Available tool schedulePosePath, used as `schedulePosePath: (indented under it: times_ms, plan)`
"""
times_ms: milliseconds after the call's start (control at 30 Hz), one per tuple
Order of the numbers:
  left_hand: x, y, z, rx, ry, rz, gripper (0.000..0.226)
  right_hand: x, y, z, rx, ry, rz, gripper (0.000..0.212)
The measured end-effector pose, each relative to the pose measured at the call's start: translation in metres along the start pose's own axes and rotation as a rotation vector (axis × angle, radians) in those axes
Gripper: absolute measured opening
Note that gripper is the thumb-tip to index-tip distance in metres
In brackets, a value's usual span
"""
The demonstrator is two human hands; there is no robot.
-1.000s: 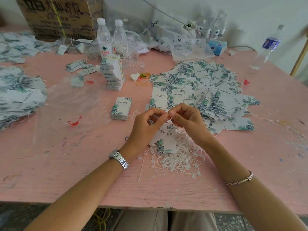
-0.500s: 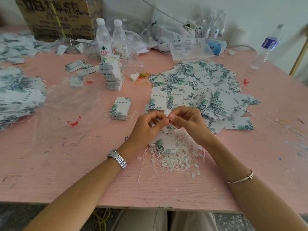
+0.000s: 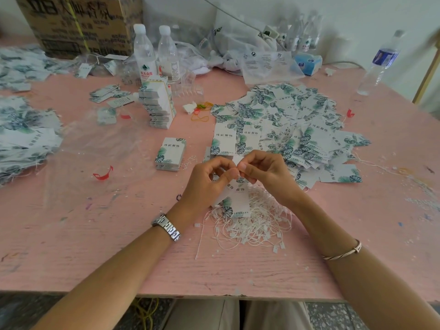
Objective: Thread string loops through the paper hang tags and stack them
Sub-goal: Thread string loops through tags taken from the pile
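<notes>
Left hand (image 3: 207, 184): the fingers are curled, with thumb and forefinger pinched together at the top of the held tag. It is the same pinch as a second ago, shifted only slightly.
Held tag (image 3: 237, 198): it hangs at the centre of the frame from the fingertips, over the string pile, print side up. It has not left that spot.
Right hand (image 3: 267, 173): thumb and forefinger are pinched, their tips touching the left thumb. Whether a string end lies between them is too small to tell.
Meaning: the threading of this tag looks still in hand. Nothing new has gone to a stack.
Left side: heaps of tags (image 3: 26, 134) fill the left edge of the frame, with a clear plastic sheet (image 3: 95, 148) beside them and a red clip (image 3: 102, 174) on it.
Small stack (image 3: 171, 154): it sits left of centre, near the left hand but apart from it, with bare pink table (image 3: 119, 246) below for a sideways reach.
String pile (image 3: 257, 222): it lies just below the hands, and loose ends trail toward the near table edge along the bottom of the frame.
Loose tag spread (image 3: 297, 120): it lies in the upper right, and its near fringe sits just beside the right hand. A careless sweep could scatter it.
Right side: the lower right is bare table. A water bottle (image 3: 381, 63) stands at the upper right, close to the table's edge.
</notes>
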State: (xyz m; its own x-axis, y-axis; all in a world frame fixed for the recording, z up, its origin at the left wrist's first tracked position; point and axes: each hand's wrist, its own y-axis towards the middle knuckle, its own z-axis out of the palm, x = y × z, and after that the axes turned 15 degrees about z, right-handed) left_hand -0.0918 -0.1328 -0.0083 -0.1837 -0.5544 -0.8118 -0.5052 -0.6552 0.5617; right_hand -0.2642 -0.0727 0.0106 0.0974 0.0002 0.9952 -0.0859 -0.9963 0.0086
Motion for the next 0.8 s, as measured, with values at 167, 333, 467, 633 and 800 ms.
schedulePosePath:
  times_ms: [167, 333, 467, 633, 800]
  plan:
    - [0.000, 0.004, -0.002, -0.073, -0.003, 0.014, 0.008, 0.000, 0.002, 0.004, 0.020, 0.169, 0.052, 0.015]
    - [0.000, 0.005, -0.003, -0.080, 0.056, 0.083, 0.010, 0.002, 0.003, 0.000, 0.043, 0.304, 0.076, 0.013]
    - [0.001, 0.005, -0.003, -0.089, 0.075, 0.070, 0.011, 0.004, 0.004, -0.004, 0.047, 0.389, 0.074, 0.021]
    - [0.002, 0.004, -0.004, -0.044, 0.262, 0.126, 0.018, 0.007, 0.006, -0.008, 0.053, 0.499, 0.065, 0.015]
    - [-0.001, 0.000, -0.003, 0.056, 0.330, 0.111, 0.025, 0.008, 0.006, -0.014, 0.070, 0.672, 0.044, 0.013]
